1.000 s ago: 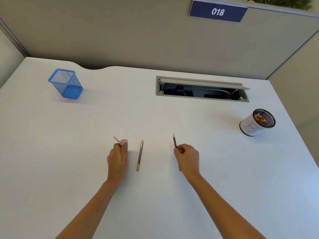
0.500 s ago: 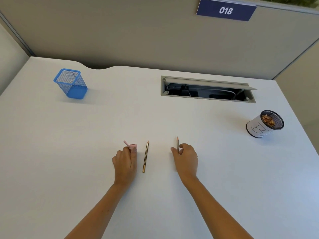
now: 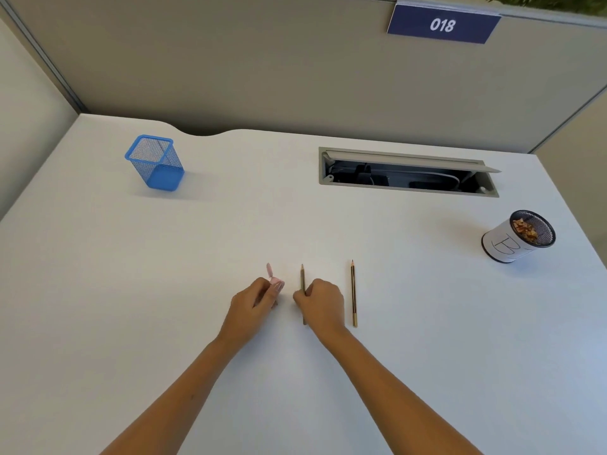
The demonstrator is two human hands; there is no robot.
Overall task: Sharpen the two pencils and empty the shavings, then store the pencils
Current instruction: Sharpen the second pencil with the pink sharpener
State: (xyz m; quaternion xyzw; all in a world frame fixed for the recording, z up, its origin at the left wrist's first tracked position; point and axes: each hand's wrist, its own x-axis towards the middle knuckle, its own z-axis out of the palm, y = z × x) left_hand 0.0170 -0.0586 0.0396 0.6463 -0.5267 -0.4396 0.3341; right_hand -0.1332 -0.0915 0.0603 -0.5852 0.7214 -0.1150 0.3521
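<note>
Two thin gold-brown pencils lie on the white desk, tips pointing away from me. My right hand (image 3: 320, 305) is closed around the left pencil (image 3: 302, 276), which still touches the desk. The right pencil (image 3: 353, 292) lies free, just right of that hand. My left hand (image 3: 254, 305) grips a small pink sharpener (image 3: 276, 282) whose lid stands open. A blue mesh pencil holder (image 3: 154, 163) stands at the far left. A white-wrapped mesh cup (image 3: 517, 238) holding shavings stands at the far right.
An open cable hatch (image 3: 407, 172) is cut into the desk at the back right. A grey partition with a blue sign reading 018 (image 3: 441, 24) runs behind the desk. The desk edge curves inward at the back left.
My right hand let go of the right pencil, left it on the desk, and moved left onto the other pencil. The left hand kept hold of the sharpener.
</note>
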